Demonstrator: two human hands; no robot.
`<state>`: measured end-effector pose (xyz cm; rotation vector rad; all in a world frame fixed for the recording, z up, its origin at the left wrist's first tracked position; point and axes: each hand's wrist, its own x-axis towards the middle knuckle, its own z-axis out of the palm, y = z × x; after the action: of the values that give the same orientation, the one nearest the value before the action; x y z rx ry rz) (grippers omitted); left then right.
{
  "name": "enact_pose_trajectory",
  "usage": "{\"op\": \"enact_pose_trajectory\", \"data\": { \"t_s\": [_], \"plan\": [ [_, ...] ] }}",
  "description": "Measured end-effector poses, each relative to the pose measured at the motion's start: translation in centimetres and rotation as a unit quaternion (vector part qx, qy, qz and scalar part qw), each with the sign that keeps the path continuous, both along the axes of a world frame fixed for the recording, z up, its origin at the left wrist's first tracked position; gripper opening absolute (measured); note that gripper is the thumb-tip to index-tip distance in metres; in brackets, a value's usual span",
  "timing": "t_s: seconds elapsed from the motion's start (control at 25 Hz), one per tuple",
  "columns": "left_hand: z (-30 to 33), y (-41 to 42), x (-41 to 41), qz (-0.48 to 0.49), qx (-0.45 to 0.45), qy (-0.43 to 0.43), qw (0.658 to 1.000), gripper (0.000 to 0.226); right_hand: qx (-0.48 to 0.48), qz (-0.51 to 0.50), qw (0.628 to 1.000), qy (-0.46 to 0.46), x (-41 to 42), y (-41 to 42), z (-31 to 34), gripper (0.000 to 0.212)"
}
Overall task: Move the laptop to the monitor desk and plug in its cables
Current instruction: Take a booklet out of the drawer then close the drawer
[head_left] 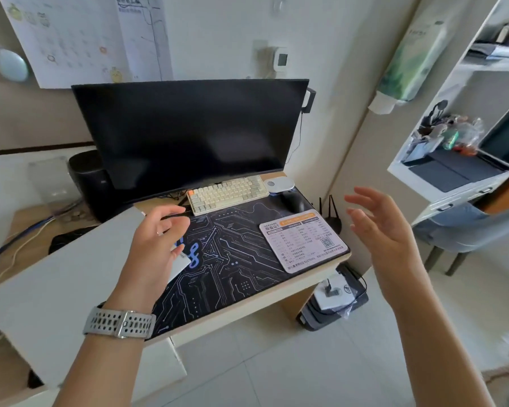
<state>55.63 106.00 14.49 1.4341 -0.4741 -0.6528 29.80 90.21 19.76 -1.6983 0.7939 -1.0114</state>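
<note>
Head view
Left hand: left hand [156,242] gripping the near right edge of the laptop [62,277], fingers curled over its corner, thumb side on top; grey perforated watch [119,323] on the wrist.
Right hand: right hand [385,230] empty, raised in the air over the desk's right end, fingers spread and slightly bent, touching nothing.
Laptop: closed, pale grey lid up, tilted, over the left part of the desk; can't tell whether its far end rests on the desk or is held clear.
Desk: wooden desk [247,306] with a black circuit-pattern mat [235,259] covering most of the top.
Monitor: wide dark monitor [194,133], screen off, at the back of the desk.
Keyboard: cream keyboard [228,193] under the monitor's lower edge, on the mat's far side.
Mice: white mouse [278,183] just right of the keyboard, black mouse [293,201] in front of it.
Pad: small printed pad [303,239] with QR code on the mat's right side.
Cables: blue and white cables [27,233] on the desk's left end, behind the laptop; plugs not visible.
Speaker: dark cylinder [86,177] left of the monitor.
Floor: black box [332,304] with white items on it beside the desk leg.
Shelf: white shelf [465,160] at right, cluttered.
</note>
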Motion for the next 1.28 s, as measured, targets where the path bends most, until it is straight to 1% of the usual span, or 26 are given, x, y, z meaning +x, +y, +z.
{"op": "enact_pose_trajectory", "data": {
  "t_s": [0.08, 0.2, 0.36, 0.44, 0.52, 0.64, 0.76, 0.84, 1.0, 1.12, 1.28],
  "plan": [
    [-0.9, -1.7, -0.3, 0.0, 0.008, 0.012, 1.0, 0.012, 0.03, -0.026, 0.999, -0.028, -0.5, -1.2, -1.2, 0.029],
    [-1.7, -5.1, 0.7, -0.005, 0.013, 0.01, 1.0, 0.01, 0.072, -0.034, 0.996, -0.032, 0.2, -3.3, -2.1, 0.029],
    [-2.5, -10.1, 0.7, -0.025, 0.015, 0.02, 0.999, 0.009, 0.098, -0.06, 0.992, -0.053, -0.1, -6.5, -3.0, 0.026],
    [-2.5, -12.4, 0.1, -0.051, 0.027, 0.009, 0.998, 0.008, 0.115, -0.08, 0.988, -0.061, -0.2, -7.8, -3.8, 0.025],
    [-2.5, -14.3, -0.6, -0.075, 0.043, -0.004, 0.996, 0.008, 0.14, -0.083, 0.985, -0.054, 0.2, -9.0, -4.6, 0.023],
    [-2.9, -16.3, -1.2, -0.069, 0.041, 0.023, 0.996, 0.011, 0.16, -0.082, 0.983, -0.04, 1.0, -10.9, -5.4, 0.022],
    [-3.6, -16.7, -0.9, -0.013, 0.042, 0.063, 0.997, 0.012, 0.174, -0.055, 0.983, -0.023, 2.3, -13.6, -6.2, 0.019],
    [-4.1, -16.3, -1.0, 0.037, 0.04, 0.079, 0.995, 0.011, 0.181, -0.006, 0.983, -0.002, 3.8, -15.2, -6.9, 0.019],
    [-4.7, -13.8, -2.0, 0.152, 0.063, 0.084, 0.983, 0.011, 0.186, 0.109, 0.976, 0.044, 7.3, -17.2, -8.1, 0.021],
    [-4.9, -11.1, -3.1, 0.237, 0.065, 0.091, 0.965, 0.012, 0.191, 0.189, 0.961, 0.07, 10.0, -17.4, -9.0, 0.02],
    [-5.4, -6.5, -5.7, 0.339, 0.056, 0.115, 0.932, 0.014, 0.193, 0.303, 0.928, 0.099, 12.8, -14.7, -10.7, 0.022]
  ]
}}
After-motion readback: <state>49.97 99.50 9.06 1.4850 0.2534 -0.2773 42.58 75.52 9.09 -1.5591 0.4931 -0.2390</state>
